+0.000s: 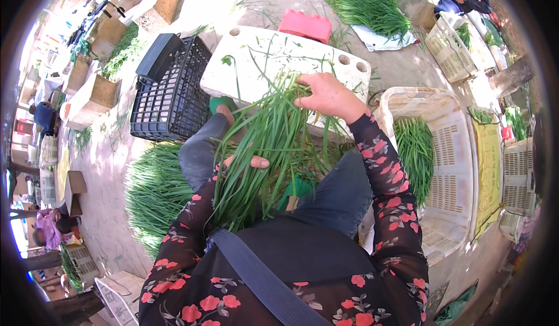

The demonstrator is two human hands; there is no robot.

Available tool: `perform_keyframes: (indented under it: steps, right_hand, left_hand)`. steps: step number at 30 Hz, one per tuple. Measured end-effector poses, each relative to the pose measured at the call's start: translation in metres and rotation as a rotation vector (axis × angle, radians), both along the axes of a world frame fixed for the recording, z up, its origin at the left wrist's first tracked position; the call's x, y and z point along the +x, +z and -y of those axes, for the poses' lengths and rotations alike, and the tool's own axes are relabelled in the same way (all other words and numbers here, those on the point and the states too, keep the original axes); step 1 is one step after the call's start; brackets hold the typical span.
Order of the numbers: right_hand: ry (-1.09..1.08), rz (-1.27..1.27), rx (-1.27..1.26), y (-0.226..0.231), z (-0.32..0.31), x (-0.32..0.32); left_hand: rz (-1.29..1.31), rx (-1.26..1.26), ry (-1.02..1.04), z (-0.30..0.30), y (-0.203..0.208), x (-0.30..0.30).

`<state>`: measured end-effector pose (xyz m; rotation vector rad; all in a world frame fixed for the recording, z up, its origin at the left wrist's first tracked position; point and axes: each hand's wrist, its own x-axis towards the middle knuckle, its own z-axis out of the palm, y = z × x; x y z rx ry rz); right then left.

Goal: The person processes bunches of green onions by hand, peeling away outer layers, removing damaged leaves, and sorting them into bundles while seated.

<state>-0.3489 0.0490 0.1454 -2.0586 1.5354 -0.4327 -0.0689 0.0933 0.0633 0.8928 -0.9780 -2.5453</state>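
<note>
A loose bunch of long green chives (265, 134) lies across my lap, its pale stem ends up against the white foam block (256, 46). My left hand (250, 161) is closed around the middle of the bunch. Its thumb shows on top, while leaves cover the other fingers. At the stem ends my right hand (333, 95) is closed, fingers bent and pinching some stems over the near side of the block. Loose leaves are scattered on the block's top.
A large heap of chives (154, 192) lies left of my leg. Behind it stands a black plastic crate (172, 87). To my right, a pale basket (457, 169) holds more chives. A red block (305, 25) sits beyond the foam. Other people work around the edges.
</note>
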Motion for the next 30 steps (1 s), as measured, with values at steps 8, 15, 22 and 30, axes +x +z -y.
perform_keyframes:
  steps: [8,15,22,30]
  right_hand:
    - [0.156,0.027,-0.270,-0.015,-0.007,-0.010]
    - [0.114,-0.138,-0.157,-0.013,-0.003,-0.006]
    - [-0.317,-0.115,-0.606,-0.057,0.035,-0.056]
    - [-0.925,-0.168,-0.362,-0.139,0.009,-0.162]
  left_hand:
    - [-0.048,-0.053,-0.004,-0.005,0.002,-0.004]
    - [-0.049,-0.081,-0.011,-0.005,0.002,-0.007]
    - [-0.023,-0.073,-0.027,-0.002,0.002,0.001]
    - [0.019,-0.117,0.008,0.005,0.002,0.020]
